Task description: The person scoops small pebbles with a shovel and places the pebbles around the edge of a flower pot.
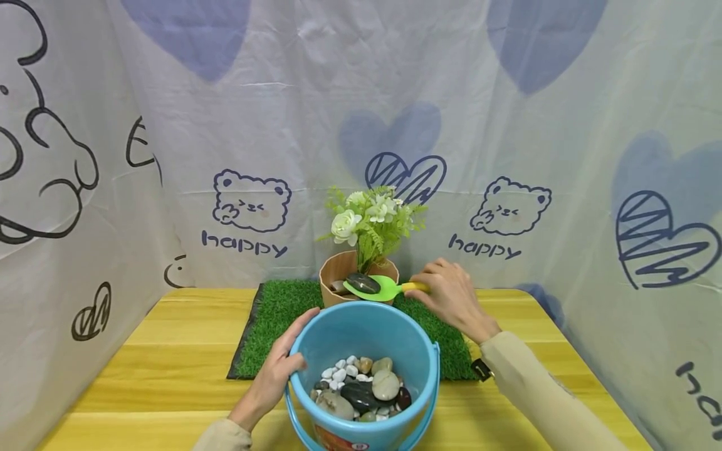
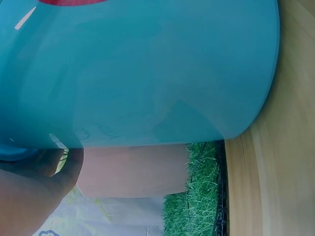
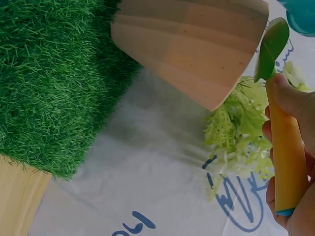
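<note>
Green shovel carrying a dark stone over the pot, right hand gripping its handle right of the pot, left hand gripping the blue bucket of stones before the pot, white flowers in the pot.

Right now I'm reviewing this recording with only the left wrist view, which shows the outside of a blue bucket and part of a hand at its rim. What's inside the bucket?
Observer: The head view shows that the blue bucket holds stones, small white ones among larger ones.
Operator: My picture leaves out the right hand. What is it holding?
Observer: Its fingers are wrapped around the yellow handle of a green scoop.
Operator: Is anything on the scoop?
Observer: Yes, a dark stone lies on it; whether it touches the flowerpot, I cannot tell.
</note>
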